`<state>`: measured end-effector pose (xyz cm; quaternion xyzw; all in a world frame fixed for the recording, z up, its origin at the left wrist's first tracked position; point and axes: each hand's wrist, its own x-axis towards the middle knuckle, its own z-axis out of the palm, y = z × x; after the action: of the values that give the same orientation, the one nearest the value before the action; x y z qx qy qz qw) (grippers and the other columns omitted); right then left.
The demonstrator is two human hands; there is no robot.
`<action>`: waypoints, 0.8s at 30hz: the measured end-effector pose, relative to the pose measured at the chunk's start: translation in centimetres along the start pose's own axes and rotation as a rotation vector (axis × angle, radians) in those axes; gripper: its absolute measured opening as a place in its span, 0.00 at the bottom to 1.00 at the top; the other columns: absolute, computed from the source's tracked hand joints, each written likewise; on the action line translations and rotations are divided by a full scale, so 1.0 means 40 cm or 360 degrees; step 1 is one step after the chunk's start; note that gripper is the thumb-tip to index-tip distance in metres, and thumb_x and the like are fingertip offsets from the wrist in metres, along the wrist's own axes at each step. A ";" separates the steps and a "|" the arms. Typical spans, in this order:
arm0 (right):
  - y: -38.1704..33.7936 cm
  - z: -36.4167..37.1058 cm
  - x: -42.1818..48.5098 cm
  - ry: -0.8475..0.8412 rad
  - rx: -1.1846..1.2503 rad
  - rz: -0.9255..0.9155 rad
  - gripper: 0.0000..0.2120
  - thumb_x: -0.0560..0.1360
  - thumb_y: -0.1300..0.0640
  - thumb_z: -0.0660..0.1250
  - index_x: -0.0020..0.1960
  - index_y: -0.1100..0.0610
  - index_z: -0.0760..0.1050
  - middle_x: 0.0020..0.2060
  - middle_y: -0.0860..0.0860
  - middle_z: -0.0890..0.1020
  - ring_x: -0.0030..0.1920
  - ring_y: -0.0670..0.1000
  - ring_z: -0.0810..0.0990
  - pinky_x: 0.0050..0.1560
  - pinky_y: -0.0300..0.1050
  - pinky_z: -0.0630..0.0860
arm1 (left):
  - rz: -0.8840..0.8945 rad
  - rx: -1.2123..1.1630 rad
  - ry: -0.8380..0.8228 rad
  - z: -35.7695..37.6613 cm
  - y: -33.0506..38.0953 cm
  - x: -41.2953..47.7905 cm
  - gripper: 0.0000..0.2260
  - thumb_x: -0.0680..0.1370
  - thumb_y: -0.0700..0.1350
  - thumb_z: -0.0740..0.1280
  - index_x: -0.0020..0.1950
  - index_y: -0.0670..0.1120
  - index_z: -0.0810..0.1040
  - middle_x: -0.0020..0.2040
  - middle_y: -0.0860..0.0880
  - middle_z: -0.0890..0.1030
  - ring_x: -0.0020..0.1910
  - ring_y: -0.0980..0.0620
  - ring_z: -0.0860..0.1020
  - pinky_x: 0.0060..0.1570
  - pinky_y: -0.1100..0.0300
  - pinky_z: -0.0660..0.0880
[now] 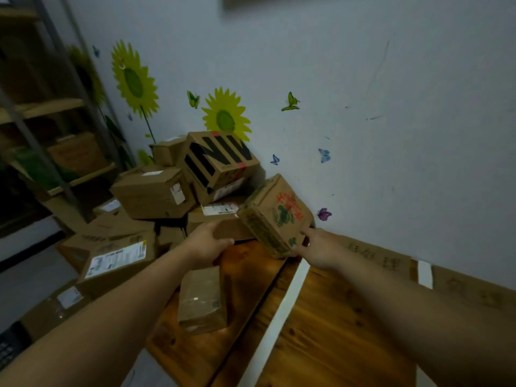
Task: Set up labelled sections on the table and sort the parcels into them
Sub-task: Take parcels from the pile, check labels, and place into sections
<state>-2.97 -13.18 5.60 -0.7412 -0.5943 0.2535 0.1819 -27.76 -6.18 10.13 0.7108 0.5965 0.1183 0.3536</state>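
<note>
1. Sorting is judged to be the step in hand: tape strips (282,311) and card labels (374,255) are already laid out on the surface (335,331), and one small parcel (202,297) lies in the left section.
2. The printed box (276,216) is pinched at its lower right corner by the right grip (318,250), with the thumb under the bottom edge and the forefinger stretched along the side.
3. The box is held tilted at the foot of the pile (150,191), over the far end of the nearer tape strip. Whether its lower edge rests on the surface cannot be told.
4. The left grip (208,241) is curled over the near edge of a flat box (231,230), which lies just beside the printed box, to its left and partly behind it.
5. For the next move, the printed box probably has to be drawn clear of the pile with its weight taken from below, and then set down inside one section.
6. The writing on the labels is too dim to be read, so the right section cannot be named.
</note>
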 end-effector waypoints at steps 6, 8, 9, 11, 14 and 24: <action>0.040 0.076 0.194 -0.0063 0.0284 0.0125 0.23 0.78 0.46 0.62 0.71 0.53 0.67 0.64 0.52 0.75 0.55 0.50 0.75 0.53 0.44 0.75 | 0.0079 0.0061 -0.0120 0.021 0.049 0.248 0.32 0.77 0.51 0.66 0.77 0.47 0.56 0.76 0.45 0.59 0.71 0.45 0.64 0.60 0.60 0.66; 0.055 0.106 0.241 -0.0073 0.0350 0.0174 0.21 0.80 0.50 0.61 0.71 0.54 0.66 0.63 0.53 0.75 0.53 0.49 0.74 0.50 0.42 0.74 | 0.0067 0.0013 -0.0093 0.034 0.058 0.320 0.35 0.76 0.54 0.67 0.77 0.47 0.55 0.77 0.45 0.56 0.73 0.43 0.62 0.67 0.55 0.65; 0.065 0.124 0.263 -0.0065 0.0407 0.0204 0.21 0.80 0.50 0.60 0.72 0.54 0.65 0.63 0.53 0.76 0.53 0.49 0.74 0.51 0.42 0.74 | 0.0040 -0.0034 -0.0092 0.043 0.062 0.354 0.37 0.75 0.57 0.68 0.77 0.48 0.55 0.77 0.45 0.56 0.73 0.43 0.61 0.69 0.52 0.64; 0.081 0.153 0.302 -0.0044 0.0599 0.0318 0.24 0.80 0.48 0.59 0.73 0.54 0.62 0.65 0.53 0.75 0.57 0.51 0.75 0.54 0.42 0.73 | -0.0005 -0.0084 -0.0111 0.059 0.067 0.418 0.40 0.72 0.63 0.67 0.77 0.52 0.54 0.77 0.46 0.55 0.73 0.41 0.61 0.69 0.47 0.63; 0.107 0.206 0.354 -0.0015 0.0977 0.0618 0.28 0.80 0.43 0.57 0.76 0.54 0.58 0.68 0.53 0.72 0.65 0.54 0.73 0.64 0.49 0.71 | -0.0083 -0.0162 -0.0161 0.088 0.074 0.496 0.39 0.72 0.68 0.63 0.77 0.52 0.54 0.76 0.46 0.60 0.71 0.40 0.64 0.68 0.46 0.65; 0.075 0.253 0.398 0.0459 0.1734 0.1010 0.25 0.71 0.57 0.70 0.65 0.61 0.69 0.56 0.55 0.79 0.55 0.56 0.78 0.55 0.52 0.78 | 0.0035 -0.0442 -0.0121 0.053 0.018 0.530 0.24 0.73 0.52 0.71 0.63 0.50 0.64 0.61 0.47 0.70 0.51 0.48 0.74 0.48 0.55 0.72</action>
<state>-3.97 1.30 -6.82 -0.7090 -0.1021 0.4582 0.5262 -20.44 12.80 3.69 0.6655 0.5526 0.1766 0.4696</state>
